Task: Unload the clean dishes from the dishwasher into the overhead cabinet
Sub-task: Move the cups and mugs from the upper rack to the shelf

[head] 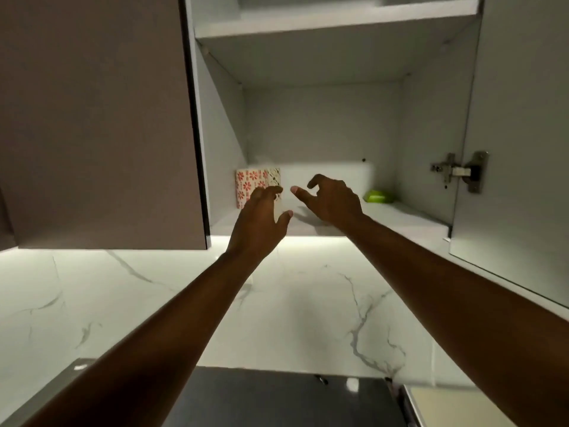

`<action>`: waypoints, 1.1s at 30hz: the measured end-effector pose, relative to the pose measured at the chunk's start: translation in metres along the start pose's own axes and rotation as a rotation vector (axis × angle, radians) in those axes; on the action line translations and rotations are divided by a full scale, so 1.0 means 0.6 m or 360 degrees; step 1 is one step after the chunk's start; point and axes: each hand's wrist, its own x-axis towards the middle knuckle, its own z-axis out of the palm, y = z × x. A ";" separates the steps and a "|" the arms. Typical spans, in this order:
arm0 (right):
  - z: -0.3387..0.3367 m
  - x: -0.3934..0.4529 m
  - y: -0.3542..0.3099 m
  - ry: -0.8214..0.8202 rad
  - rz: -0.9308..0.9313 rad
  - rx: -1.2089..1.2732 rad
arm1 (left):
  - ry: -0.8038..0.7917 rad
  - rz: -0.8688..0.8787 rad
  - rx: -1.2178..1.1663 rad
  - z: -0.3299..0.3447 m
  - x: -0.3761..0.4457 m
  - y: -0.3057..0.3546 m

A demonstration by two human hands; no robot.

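Head view: both arms reach up into the open cabinet (431, 124). Left hand (261, 217) and right hand (331, 200) hover over its bottom shelf (400, 214), fingers loosely curled, holding nothing. A flower-patterned box (251, 183) stands just behind the left hand.

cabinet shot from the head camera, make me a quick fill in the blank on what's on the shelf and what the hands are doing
1. The box with the red flower pattern stands at the ____ end of the lower shelf.
2. The small object lying near the shelf's right end is ____ in colour.
3. The cabinet door with the metal hinge is swung ____.
4. The left hand and right hand hold ____.

Missing words: left; green; open; nothing
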 end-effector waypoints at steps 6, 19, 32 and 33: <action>-0.064 -0.116 0.015 0.0352 -0.0146 -0.0072 | 0.0037 0.0316 0.0065 -0.013 -0.065 0.040; -0.113 -0.510 0.047 0.0701 0.0271 -0.0348 | -0.0338 0.0674 -0.0173 0.004 -0.331 0.103; -0.316 -1.042 0.172 0.0464 0.0953 -0.0605 | -0.1084 0.0719 -0.0399 0.082 -0.727 0.342; -0.329 -1.077 0.178 0.0436 0.1007 -0.0599 | -0.1129 0.0696 -0.0407 0.084 -0.752 0.352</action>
